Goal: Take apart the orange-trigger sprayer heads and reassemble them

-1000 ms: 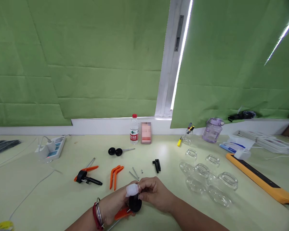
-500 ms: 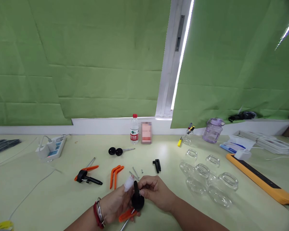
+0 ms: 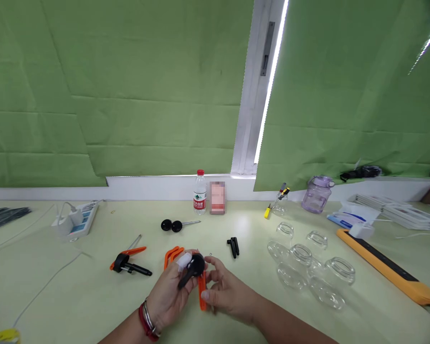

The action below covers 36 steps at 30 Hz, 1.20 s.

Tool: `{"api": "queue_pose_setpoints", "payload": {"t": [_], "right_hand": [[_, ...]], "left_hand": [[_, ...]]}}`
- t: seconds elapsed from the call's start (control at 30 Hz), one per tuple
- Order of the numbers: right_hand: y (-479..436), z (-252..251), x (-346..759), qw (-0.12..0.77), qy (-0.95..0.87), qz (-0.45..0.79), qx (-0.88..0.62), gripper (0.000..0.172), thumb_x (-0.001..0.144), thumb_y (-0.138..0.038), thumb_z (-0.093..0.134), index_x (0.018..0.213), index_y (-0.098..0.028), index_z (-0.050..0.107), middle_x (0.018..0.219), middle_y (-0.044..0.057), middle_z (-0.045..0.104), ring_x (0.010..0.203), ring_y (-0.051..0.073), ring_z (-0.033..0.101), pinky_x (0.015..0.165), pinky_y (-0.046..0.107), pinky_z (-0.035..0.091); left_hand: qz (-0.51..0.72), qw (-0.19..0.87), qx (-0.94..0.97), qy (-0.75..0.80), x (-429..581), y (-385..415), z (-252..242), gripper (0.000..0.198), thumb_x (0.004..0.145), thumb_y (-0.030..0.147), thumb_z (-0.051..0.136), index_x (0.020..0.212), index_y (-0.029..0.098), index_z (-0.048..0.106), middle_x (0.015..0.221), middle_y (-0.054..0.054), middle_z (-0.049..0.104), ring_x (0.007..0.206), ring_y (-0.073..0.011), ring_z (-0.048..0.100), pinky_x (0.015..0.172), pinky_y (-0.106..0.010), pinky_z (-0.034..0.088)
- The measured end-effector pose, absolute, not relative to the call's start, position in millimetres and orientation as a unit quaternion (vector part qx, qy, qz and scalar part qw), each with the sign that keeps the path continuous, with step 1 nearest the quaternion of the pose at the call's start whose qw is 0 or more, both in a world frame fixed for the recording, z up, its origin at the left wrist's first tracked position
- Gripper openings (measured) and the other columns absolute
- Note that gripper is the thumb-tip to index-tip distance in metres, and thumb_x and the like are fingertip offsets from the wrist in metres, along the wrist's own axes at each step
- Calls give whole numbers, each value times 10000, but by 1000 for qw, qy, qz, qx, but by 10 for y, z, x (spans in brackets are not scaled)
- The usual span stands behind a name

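Black-and-orange plastic assembly (image 3: 196, 266) sits between the left hand (image 3: 172, 292), gripping its black stem (image 3: 187, 277), and the right hand (image 3: 231, 292), pinching its orange arm (image 3: 202, 292); one similar piece (image 3: 122, 262) looks joined, bent orange plastic handles (image 3: 167, 257) lie loose.

- Table (image 3: 57, 301): power strip (image 3: 88, 223) at left rear; lever assembly (image 3: 122, 263) before it, to the right
- Rear centre: bottle (image 3: 199, 197), card (image 3: 218, 198) just right of it
- Two knobs (image 3: 177, 226) before the bottle, to the left; pegs (image 3: 232, 248) before the card, to the right
- Front centre: left hand (image 3: 171, 292) and right hand (image 3: 232, 294), knobbed part (image 3: 197, 265) between them; levers (image 3: 167, 257) behind left hand
- Right: jars (image 3: 301, 253) before jug (image 3: 316, 196), bar (image 3: 383, 265) right of jars
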State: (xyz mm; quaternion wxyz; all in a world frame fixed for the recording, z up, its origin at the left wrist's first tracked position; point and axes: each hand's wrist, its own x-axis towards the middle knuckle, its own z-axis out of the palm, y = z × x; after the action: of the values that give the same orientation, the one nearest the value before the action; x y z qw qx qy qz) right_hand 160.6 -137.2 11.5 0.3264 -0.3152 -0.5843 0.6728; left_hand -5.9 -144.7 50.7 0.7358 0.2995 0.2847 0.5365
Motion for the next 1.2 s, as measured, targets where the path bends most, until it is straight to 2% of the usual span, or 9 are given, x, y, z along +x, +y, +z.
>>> {"api": "queue_pose_setpoints", "payload": {"t": [0.1, 0.27, 0.4, 0.5, 0.6, 0.77, 0.93, 1.1, 1.2], "right_hand": [[-1412, 151, 1580, 274, -577, 727, -253, 758, 693, -403, 724, 1304, -270, 295, 832, 4, 575, 537, 94, 562, 550, 260, 445], [-1370, 232, 1637, 291, -571, 717, -274, 384, 739, -411, 676, 1017, -161, 585, 629, -36, 543, 402, 16, 358, 411, 176, 257], [-1312, 256, 1704, 283, -569, 695, -336, 382, 691, -412, 713, 949, -138, 641, 536, -51, 536, 371, 19, 314, 394, 189, 213], [-1308, 253, 1713, 286, -567, 685, -358, 395, 647, -423, 738, 904, -137, 647, 531, -51, 559, 371, 26, 334, 400, 193, 237], [-1302, 230, 1706, 293, -571, 682, -350, 379, 642, -419, 738, 876, -141, 627, 568, -41, 587, 374, 26, 351, 405, 191, 257], [-1235, 206, 1733, 368, -565, 634, -379, 405, 727, -454, 648, 986, -153, 566, 703, -4, 618, 473, 65, 499, 452, 202, 307], [-1105, 202, 1839, 431, -521, 583, -450, 385, 741, -451, 606, 983, -157, 549, 715, -6, 594, 507, 70, 471, 482, 214, 318], [-924, 134, 1989, 496, -502, 511, -490, 335, 710, -371, 604, 962, -155, 556, 712, -2, 587, 526, 89, 473, 493, 230, 344], [-817, 84, 2086, 511, -524, 444, -518, 285, 707, -315, 562, 936, -146, 562, 708, 10, 585, 537, 104, 490, 493, 237, 368]], "left_hand": [[549, 730, 325, 246, -76, -1447, 519, 136, 804, 275, 592, 898, 185, 632, 947, -42, 623, 879, -197, 607, 817, -338, 488], [497, 733, 378, 268, -138, -1418, 572, 172, 814, 310, 544, 902, 178, 611, 882, -61, 632, 876, -223, 609, 788, -350, 473], [423, 682, 487, 345, -200, -1389, 616, 177, 729, 279, 629, 880, 186, 613, 862, -57, 647, 853, -221, 604, 737, -327, 452], [340, 609, 602, 389, -214, -1408, 630, 223, 642, 210, 692, 857, 198, 635, 854, -24, 644, 799, -182, 576, 728, -302, 426], [293, 546, 674, 402, -214, -1434, 639, 165, 641, 187, 657, 806, 200, 656, 791, 2, 620, 693, -145, 529, 644, -257, 392], [368, 446, 633, 515, -366, -1290, 619, 47, 658, 216, 592, 677, 177, 610, 584, 34, 518, 552, -124, 463, 535, -227, 350], [398, 240, 553, 691, -828, -947, 519, 245, 787, 385, 433, 785, 187, 578, 677, -6, 584, 594, -160, 541, 506, -236, 386], [330, 132, 536, 766, -1196, -745, 439, 267, 818, 346, 343, 873, 204, 563, 722, -55, 628, 634, -223, 580, 531, -291, 400], [266, 83, 551, 787, -1242, -725, 429, 272, 823, 320, 332, 862, 195, 570, 790, -106, 653, 760, -284, 606, 598, -333, 411]]}}
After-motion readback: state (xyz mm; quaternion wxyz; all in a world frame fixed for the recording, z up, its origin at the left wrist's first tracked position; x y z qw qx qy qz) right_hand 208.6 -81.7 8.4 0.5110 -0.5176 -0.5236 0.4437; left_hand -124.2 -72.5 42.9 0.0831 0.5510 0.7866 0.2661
